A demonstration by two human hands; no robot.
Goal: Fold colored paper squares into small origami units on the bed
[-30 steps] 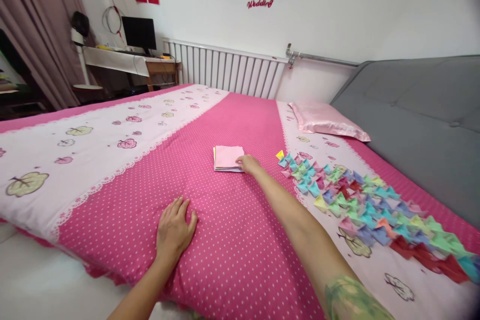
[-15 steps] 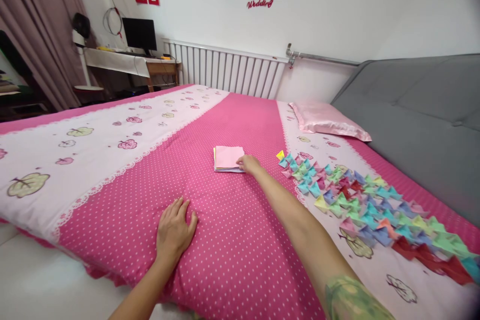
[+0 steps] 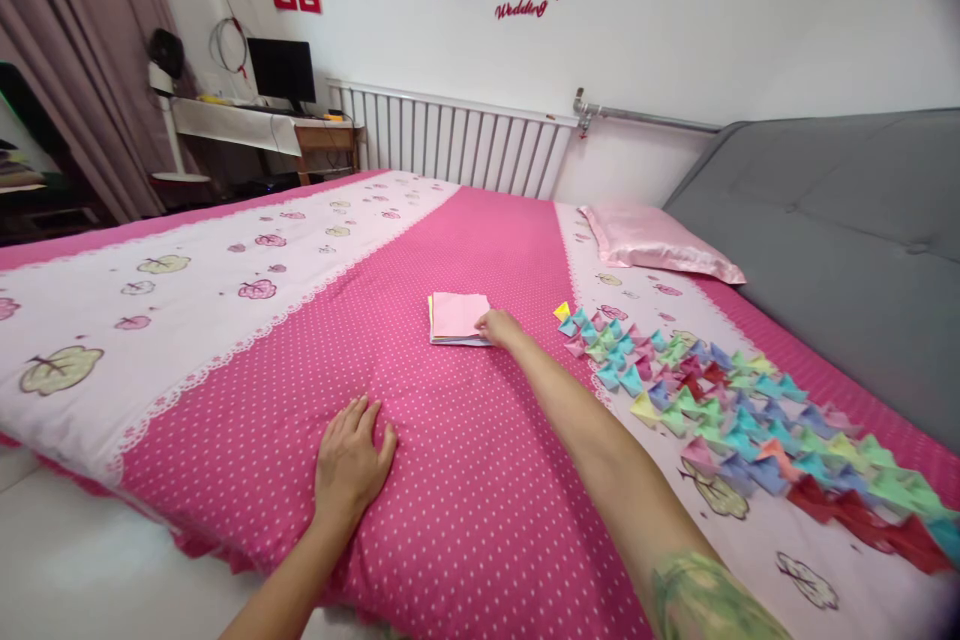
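Observation:
A small stack of square coloured paper, pink sheet on top, lies in the middle of the pink dotted bedspread. My right hand is stretched far out and rests at the stack's right edge, fingers curled onto the top sheet. My left hand lies flat on the bedspread near the front edge, fingers apart, holding nothing. To the right, several folded paper pieces in green, blue, pink and red lie in rows. A single yellow folded piece sits at the rows' far end.
A pink satin pillow lies at the far right beside a grey upholstered headboard. A white radiator lines the far wall. A desk with a monitor stands at the back left, next to curtains.
Nothing has visibly changed apart from a slight shift of the view; both hands stay where they were.

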